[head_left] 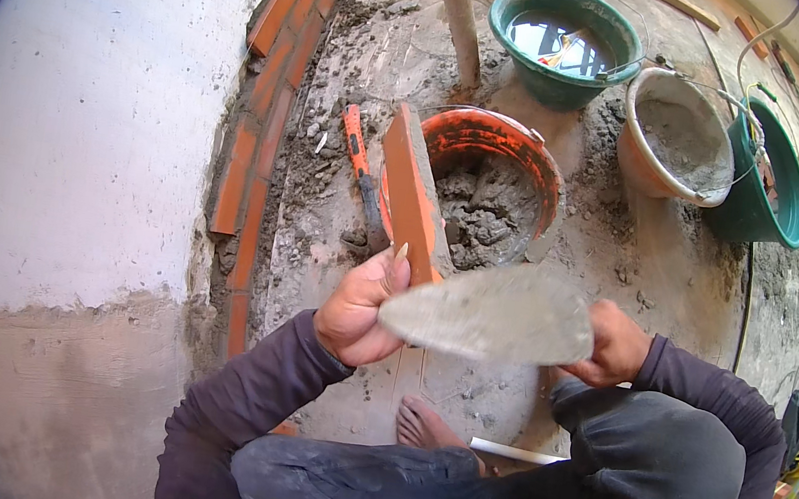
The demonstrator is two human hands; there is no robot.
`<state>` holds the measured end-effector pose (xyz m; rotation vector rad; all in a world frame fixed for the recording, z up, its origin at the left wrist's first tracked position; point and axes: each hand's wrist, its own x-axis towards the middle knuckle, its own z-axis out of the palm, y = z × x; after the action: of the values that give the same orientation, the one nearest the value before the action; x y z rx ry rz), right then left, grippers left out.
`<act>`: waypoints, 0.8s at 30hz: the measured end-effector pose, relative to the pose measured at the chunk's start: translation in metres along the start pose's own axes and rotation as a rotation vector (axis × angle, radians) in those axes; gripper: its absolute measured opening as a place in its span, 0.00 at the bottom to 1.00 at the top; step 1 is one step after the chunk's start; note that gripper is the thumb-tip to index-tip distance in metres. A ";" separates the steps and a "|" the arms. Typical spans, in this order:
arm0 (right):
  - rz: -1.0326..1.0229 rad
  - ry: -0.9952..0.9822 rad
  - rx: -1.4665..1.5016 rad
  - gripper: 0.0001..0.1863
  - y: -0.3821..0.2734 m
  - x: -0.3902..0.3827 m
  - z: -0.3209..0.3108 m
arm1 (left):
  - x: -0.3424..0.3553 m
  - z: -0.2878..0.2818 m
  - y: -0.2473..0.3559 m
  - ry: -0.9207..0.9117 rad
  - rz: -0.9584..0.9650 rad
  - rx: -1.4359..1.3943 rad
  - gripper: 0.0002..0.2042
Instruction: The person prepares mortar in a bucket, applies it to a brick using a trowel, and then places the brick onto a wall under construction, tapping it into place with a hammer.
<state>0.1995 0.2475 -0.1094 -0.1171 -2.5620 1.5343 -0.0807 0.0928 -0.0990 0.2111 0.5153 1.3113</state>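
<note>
My left hand (364,307) is closed on the near end of an orange brick (412,201), which stands on edge and points away from me. Grey mortar coats the brick's right-hand side. In my right hand (617,345) is a trowel; its broad grey blade (492,314) reaches left, slightly blurred, across the brick's near end and close to my left fingers. The trowel's handle is hidden in my grip. Just beyond the brick sits an orange bucket (551,184) with wet mortar (490,211) inside. An orange-and-black handled tool (356,148) leans by the bucket's left side.
A low course of bricks (270,121) runs along the white wall (92,128) at left. A post (458,20) rises behind the bucket. Farther right stand a green bucket of water (554,86), a pale bucket (644,171) and another green bucket (751,220). A white pipe (516,453) lies near my foot.
</note>
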 end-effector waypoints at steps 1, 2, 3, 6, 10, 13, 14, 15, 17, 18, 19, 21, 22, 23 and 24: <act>0.028 -0.073 -0.063 0.16 0.000 -0.003 -0.003 | -0.002 -0.002 0.001 -0.017 -0.031 0.003 0.24; 0.027 -0.070 -0.087 0.16 0.000 -0.001 -0.004 | -0.003 0.001 0.000 -0.007 -0.032 0.002 0.24; 0.032 -0.071 -0.104 0.16 0.000 -0.001 -0.003 | -0.003 0.009 -0.002 0.009 -0.038 -0.008 0.23; 0.136 -0.019 -0.135 0.14 0.004 0.005 0.000 | -0.008 0.013 -0.009 0.143 -0.110 -0.016 0.24; 0.343 0.147 -0.132 0.11 0.015 0.025 0.002 | -0.023 0.021 -0.023 0.071 -0.232 -0.228 0.43; 0.355 0.242 -0.175 0.12 0.028 0.034 -0.004 | -0.027 0.027 -0.025 0.068 -0.274 -0.209 0.46; 0.373 0.262 -0.206 0.12 0.032 0.035 -0.008 | -0.028 0.028 -0.026 0.063 -0.278 -0.194 0.47; 0.426 0.248 -0.231 0.11 0.035 0.037 -0.016 | -0.030 0.026 -0.028 0.066 -0.254 -0.168 0.47; 0.420 0.265 -0.171 0.11 0.025 0.034 -0.018 | -0.035 0.020 -0.033 0.072 -0.203 -0.118 0.46; 0.415 0.267 -0.144 0.10 0.016 0.031 -0.019 | -0.035 0.018 -0.034 0.098 -0.189 -0.121 0.45; 0.384 0.204 -0.127 0.11 0.006 0.028 -0.019 | -0.035 0.017 -0.032 0.127 -0.175 -0.122 0.44; 0.188 0.015 -0.095 0.14 0.003 0.017 -0.017 | -0.029 0.018 -0.027 0.212 -0.166 -0.110 0.42; 0.056 -0.092 -0.104 0.16 0.005 0.015 -0.017 | -0.023 0.021 -0.024 0.268 -0.172 -0.098 0.41; 0.039 -0.173 -0.132 0.16 0.004 0.013 -0.019 | -0.019 0.022 -0.023 0.324 -0.179 -0.085 0.40; 0.070 -0.156 -0.141 0.16 0.007 0.013 -0.017 | -0.019 0.023 -0.022 0.281 -0.181 -0.082 0.40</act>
<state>0.1892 0.2673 -0.1066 -0.1084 -2.8165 1.4374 -0.0535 0.0720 -0.0840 -0.0888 0.7004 1.1879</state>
